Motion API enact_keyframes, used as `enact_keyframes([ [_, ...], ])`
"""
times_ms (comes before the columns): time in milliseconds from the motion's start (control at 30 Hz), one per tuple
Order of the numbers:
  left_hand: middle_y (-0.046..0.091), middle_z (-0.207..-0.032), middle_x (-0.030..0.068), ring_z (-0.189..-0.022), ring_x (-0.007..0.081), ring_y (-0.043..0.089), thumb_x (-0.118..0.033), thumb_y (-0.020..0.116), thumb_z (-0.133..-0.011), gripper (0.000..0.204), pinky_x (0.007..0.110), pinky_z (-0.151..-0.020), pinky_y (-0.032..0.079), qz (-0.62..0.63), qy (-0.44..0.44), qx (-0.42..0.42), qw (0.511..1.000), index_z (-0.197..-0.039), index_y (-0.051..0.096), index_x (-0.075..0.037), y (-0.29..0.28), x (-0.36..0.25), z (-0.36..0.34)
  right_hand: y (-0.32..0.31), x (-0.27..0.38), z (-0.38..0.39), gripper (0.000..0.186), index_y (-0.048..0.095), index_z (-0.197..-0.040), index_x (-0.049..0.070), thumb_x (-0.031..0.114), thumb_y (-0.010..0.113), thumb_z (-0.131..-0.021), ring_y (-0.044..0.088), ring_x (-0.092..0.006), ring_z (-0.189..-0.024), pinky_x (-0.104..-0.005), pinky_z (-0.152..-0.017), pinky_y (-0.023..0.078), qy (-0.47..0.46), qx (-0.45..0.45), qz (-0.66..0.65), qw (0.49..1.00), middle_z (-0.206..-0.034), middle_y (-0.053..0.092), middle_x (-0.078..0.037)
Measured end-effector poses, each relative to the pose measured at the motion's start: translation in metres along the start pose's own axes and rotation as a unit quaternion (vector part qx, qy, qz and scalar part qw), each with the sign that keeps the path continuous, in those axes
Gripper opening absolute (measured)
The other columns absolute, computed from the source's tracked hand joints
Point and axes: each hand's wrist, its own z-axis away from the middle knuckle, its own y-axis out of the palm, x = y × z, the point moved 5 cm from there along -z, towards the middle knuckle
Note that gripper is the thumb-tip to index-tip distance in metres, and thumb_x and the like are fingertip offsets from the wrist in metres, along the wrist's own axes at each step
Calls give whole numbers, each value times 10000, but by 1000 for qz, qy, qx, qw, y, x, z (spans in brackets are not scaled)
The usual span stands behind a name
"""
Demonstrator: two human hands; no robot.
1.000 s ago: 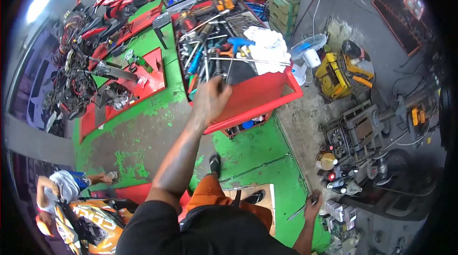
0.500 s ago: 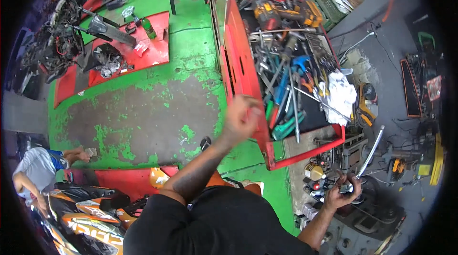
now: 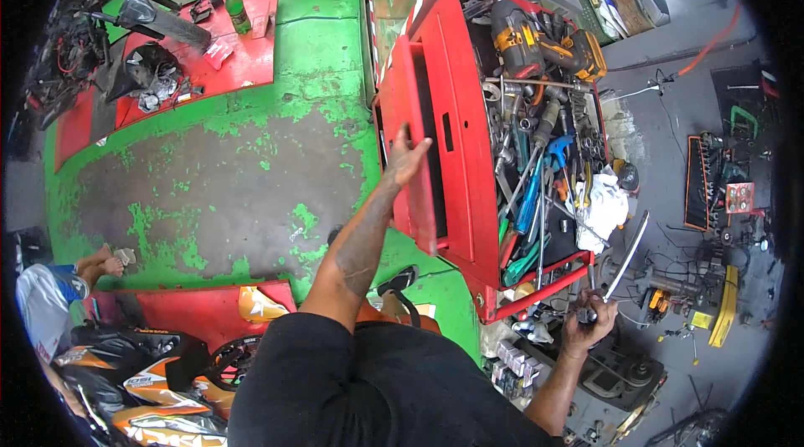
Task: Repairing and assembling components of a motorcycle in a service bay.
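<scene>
My left hand (image 3: 406,158) is on the upper edge of a red drawer (image 3: 416,196) in the tool cabinet. The thumb reaches over the edge and the other fingers are partly hidden. This drawer stands partly pulled out, showing a dark gap. Low on the right, my right hand (image 3: 589,326) is closed around a long, shiny metal bar (image 3: 628,256) that points up and away; its gripped end is mostly hidden by the fingers. Beside it, the cabinet's open top tray (image 3: 544,303) holds screwdrivers, pliers, a yellow-black impact wrench (image 3: 517,41) and a white rag (image 3: 603,211).
A person (image 3: 50,300) is beside an orange-and-black motorcycle (image 3: 151,380) at the lower left. A red platform (image 3: 251,70) with a green bottle (image 3: 238,13) lies at the far left. Tools and a yellow level-like piece (image 3: 724,306) are at the right.
My left hand has moved from the tray's near left edge down to the drawer, which now stands partly out. The right hand keeps the metal bar. The view has shifted.
</scene>
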Motion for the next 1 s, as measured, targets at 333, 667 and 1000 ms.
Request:
enact_keyframes([
  [333,567,-1062,144,-937,255,628,-258,677,-959,577,364,-824,524,-263,107,-139,949,-1464,498,-45,-167,-58,71,-38,-83,48,331,553,-1225,-39,91,681,-949,561,-269,-1116,-378,-1039,412,294,-36,48,954,-1172,610,-144],
  [667,625,-1091,127,-1043,327,626,-136,697,-893,321,434,-879,515,-432,285,-119,848,-1209,667,-90,-139,-158,29,-54,-77,50,349,575,-1236,-31,74,681,-921,640,-336,-1063,-406,-973,475,290,-6,108,951,-1144,658,-204],
  [1000,706,-1120,121,-1079,295,674,-212,560,-918,231,450,-841,589,-749,260,194,578,-972,756,-102,-50,-118,-139,-92,-38,72,391,587,-1213,-62,58,721,-865,640,-356,-1018,-420,-950,480,272,-11,155,950,-1099,660,-207],
])
